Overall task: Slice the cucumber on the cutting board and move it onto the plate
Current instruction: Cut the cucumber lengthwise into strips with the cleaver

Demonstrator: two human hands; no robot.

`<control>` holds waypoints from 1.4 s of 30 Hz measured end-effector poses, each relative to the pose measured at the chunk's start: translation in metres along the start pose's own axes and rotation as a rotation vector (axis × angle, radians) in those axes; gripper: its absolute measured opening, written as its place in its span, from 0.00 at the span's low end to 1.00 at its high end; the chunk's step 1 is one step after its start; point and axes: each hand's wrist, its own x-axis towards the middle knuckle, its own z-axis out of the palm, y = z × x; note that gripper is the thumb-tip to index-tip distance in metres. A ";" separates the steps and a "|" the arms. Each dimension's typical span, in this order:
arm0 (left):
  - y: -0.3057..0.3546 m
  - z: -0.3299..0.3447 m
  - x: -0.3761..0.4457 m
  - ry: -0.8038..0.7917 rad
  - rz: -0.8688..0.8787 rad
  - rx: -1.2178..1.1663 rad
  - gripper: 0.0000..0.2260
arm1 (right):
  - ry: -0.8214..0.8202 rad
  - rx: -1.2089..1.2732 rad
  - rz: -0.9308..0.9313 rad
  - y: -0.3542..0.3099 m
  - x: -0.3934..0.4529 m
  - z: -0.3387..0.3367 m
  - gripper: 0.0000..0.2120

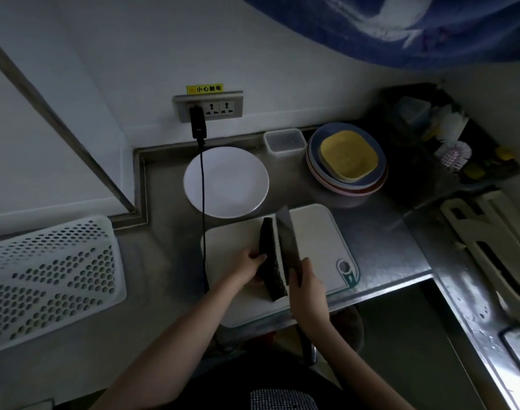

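Left hand (250, 266) pins dark bumpy cucumber (270, 258) on smooth white cutting board (318, 241); right hand (306, 279) fisted round broad-bladed knife (287, 241); round glossy plate (232, 182) beyond.

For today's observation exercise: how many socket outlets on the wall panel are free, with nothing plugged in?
2. Both sit on the wall panel above the white plate: one in the middle, one at the right end. The left spot holds a black plug.

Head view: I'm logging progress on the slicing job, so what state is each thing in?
cucumber: lying on the board, no separate slices visible
knife: blade along the cucumber's right side
left hand: steadying the cucumber
right hand: shut on the knife handle
white plate: empty
cutting board: flat on the counter
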 end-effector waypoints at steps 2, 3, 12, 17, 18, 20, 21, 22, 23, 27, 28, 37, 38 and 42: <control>0.000 -0.003 0.000 -0.022 -0.030 -0.055 0.16 | 0.098 0.062 0.040 0.005 -0.001 -0.009 0.07; 0.000 -0.004 -0.001 -0.024 -0.024 -0.048 0.13 | 0.127 0.093 0.066 0.008 -0.001 -0.015 0.08; -0.002 0.001 -0.001 0.124 0.084 0.029 0.08 | 0.019 0.145 0.082 0.015 -0.017 0.004 0.09; -0.001 -0.003 0.002 0.156 0.075 -0.043 0.10 | 0.007 0.077 0.051 0.006 -0.016 0.012 0.10; -0.001 -0.004 0.002 0.167 0.086 -0.046 0.11 | 0.014 0.077 0.055 0.007 -0.015 0.012 0.09; -0.002 -0.006 0.003 0.190 0.124 -0.023 0.10 | 0.019 0.089 0.065 0.010 -0.013 0.014 0.09; -0.003 -0.007 0.003 0.204 0.149 0.008 0.11 | 0.012 0.110 0.069 0.011 -0.013 0.015 0.10; -0.005 -0.009 0.003 0.216 0.178 0.046 0.12 | 0.001 0.136 0.070 0.012 -0.012 0.017 0.10; -0.007 -0.010 0.003 0.222 0.197 0.075 0.13 | -0.011 0.160 0.067 0.013 -0.012 0.020 0.09; -0.018 -0.014 0.002 0.212 0.156 0.051 0.11 | -0.057 0.185 0.023 0.011 -0.013 0.029 0.07; -0.018 -0.016 0.000 0.208 0.154 0.040 0.12 | -0.064 0.193 0.019 0.009 -0.014 0.031 0.07; -0.008 -0.018 -0.003 0.168 0.160 0.040 0.14 | -0.019 0.107 -0.028 0.004 -0.017 0.026 0.13; -0.006 -0.017 -0.004 0.157 0.147 0.014 0.14 | -0.018 0.102 -0.037 0.004 -0.017 0.025 0.12; 0.001 -0.018 -0.006 0.124 0.087 -0.137 0.16 | -0.007 0.046 -0.067 0.004 -0.018 0.022 0.08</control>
